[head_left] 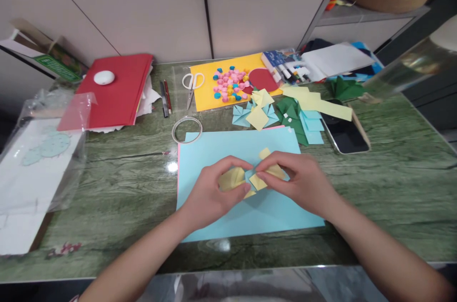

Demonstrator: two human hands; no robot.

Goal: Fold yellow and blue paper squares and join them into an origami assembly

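My left hand and my right hand meet over a light blue sheet lying on the green marbled table. Both pinch a folded yellow paper piece with blue showing at its middle. My left fingers hold its left flap, my right fingers press its right flaps. The hands cover part of the piece.
Behind the sheet lie folded blue, yellow and green paper shapes, a tape ring, scissors and a yellow sheet with small pink hearts. A phone lies right; a red folder and plastic bag left.
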